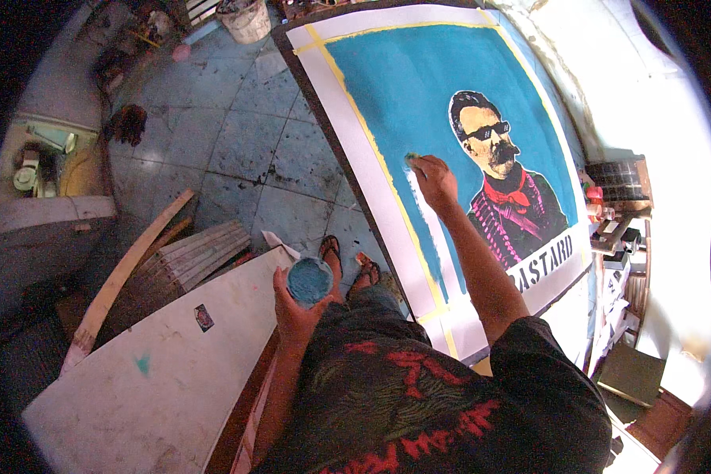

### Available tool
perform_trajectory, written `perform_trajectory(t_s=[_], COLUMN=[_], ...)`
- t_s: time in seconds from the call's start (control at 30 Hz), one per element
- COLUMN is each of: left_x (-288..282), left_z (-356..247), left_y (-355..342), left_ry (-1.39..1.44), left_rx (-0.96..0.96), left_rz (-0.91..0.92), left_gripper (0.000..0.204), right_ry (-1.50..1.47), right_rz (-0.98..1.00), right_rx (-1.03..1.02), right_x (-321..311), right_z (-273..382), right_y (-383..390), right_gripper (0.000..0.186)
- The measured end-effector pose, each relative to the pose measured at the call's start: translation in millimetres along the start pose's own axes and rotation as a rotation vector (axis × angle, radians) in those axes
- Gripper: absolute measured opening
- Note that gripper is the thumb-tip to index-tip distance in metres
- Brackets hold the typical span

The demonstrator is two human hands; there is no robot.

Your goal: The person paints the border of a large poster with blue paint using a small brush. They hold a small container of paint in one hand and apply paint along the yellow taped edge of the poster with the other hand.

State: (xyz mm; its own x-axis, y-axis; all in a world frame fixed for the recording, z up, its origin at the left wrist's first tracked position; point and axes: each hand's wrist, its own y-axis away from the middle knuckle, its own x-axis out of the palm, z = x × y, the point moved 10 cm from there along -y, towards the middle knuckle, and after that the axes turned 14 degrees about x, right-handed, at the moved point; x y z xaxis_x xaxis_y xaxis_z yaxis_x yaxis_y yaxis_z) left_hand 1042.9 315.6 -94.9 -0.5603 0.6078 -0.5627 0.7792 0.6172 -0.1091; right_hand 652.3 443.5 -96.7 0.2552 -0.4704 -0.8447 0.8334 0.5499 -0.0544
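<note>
My left hand (292, 317) is wrapped round a round tub of blue paint (310, 283), held level over the corner of a white board. Out over a large poster (395, 67), my right hand (438, 186) pinches a paintbrush (411, 160), whose blue-green tip touches the sheet; the hand hides most of it. Blue paint covers much of the background. A white strip shows beneath the brush, beside a blue band along the left edge. Yellow masking tape (361, 110) frames the painted area. A painted figure in a red scarf (512, 199) stands right of my hand, above black lettering.
The white board (166, 371) lies at my lower left, next to stacked wooden slats (205, 257) and a curved plank (126, 276). My sandalled feet are on blue floor tiles (245, 142). A paint-stained bucket (245, 20) stands far back; a cluttered shelf (620, 237) is right.
</note>
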Motion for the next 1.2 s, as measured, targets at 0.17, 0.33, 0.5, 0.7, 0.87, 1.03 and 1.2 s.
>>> perform_trajectory(t_s=[0.17,0.33,0.5,0.7,0.87,1.03,1.2], left_x=[9.1,6.0,15.9,38.6,52.2,70.6,83.6], left_z=[-4.1,-21.4,-27.2,-48.8,-107.7,-161.4,-214.0], left_y=[-2.9,-6.5,-9.6,-24.9,-48.9,-66.2,-68.9], left_ry=[0.052,-0.05,0.067,0.011,-0.033,0.037,0.071], left_rx=[-0.002,0.06,0.074,0.168,0.369,0.543,0.669], left_rz=[0.044,0.048,0.05,0.124,0.182,0.211,0.243], left_gripper=[0.119,0.119,0.117,0.117,0.116,0.117,0.117], right_ry=[0.197,0.31,0.291,-0.381,-1.103,-1.162,-0.548], right_rz=[0.108,0.239,0.3,0.08,0.272,0.258,-0.084], right_rx=[-0.039,-0.072,-0.025,0.428,0.696,0.603,0.341], right_x=[31.0,55.3,32.8,-66.8,-69.6,-122.4,-187.2], right_z=[-18.9,-36.6,-62.3,-71.5,-30.4,48.4,73.9], right_y=[-24.6,17.3,85.1,130.7,180.4,193.3,198.7], right_gripper=[0.021,0.02,0.023,0.024,0.031,0.026,0.019])
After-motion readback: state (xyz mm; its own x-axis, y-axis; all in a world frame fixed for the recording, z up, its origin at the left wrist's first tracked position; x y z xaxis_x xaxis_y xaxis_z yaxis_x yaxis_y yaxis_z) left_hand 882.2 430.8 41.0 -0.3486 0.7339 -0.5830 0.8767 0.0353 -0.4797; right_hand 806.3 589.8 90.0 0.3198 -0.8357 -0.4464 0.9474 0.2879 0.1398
